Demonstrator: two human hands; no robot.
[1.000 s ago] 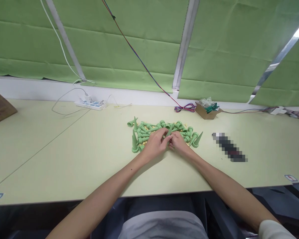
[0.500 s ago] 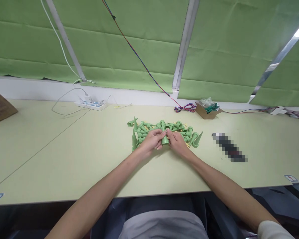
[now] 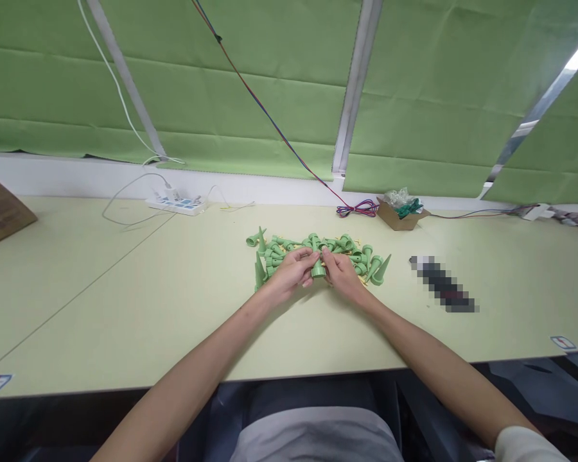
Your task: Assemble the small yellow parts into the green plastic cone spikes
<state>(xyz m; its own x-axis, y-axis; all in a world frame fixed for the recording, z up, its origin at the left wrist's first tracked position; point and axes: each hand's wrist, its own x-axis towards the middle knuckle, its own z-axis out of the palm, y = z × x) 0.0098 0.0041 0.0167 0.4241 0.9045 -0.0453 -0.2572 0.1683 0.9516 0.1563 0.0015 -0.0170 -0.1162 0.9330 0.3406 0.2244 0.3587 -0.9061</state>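
My left hand [image 3: 293,272] is closed around a green plastic cone piece [image 3: 318,269], its wide round end toward me. On the other side, my right hand [image 3: 340,271] has its fingers pinched at the side of that piece; a tiny yellow bit shows by the fingertips, too small to make out fully. Behind and beside both hands lies a pile of green cones [image 3: 347,242] with small yellow parts among them. A few cones stand point up at the edges, such as the green cone [image 3: 259,272] left of my left hand.
A small cardboard box [image 3: 399,219] with clear plastic and green material stands at the back. Beside it lies a coiled cable [image 3: 359,208]. A power strip [image 3: 178,205] is back left, a blurred dark object [image 3: 443,285] right, a brown object [image 3: 2,212] far left.
The view has shifted very slightly. Both hands keep about the same place and grip on the green cone piece.
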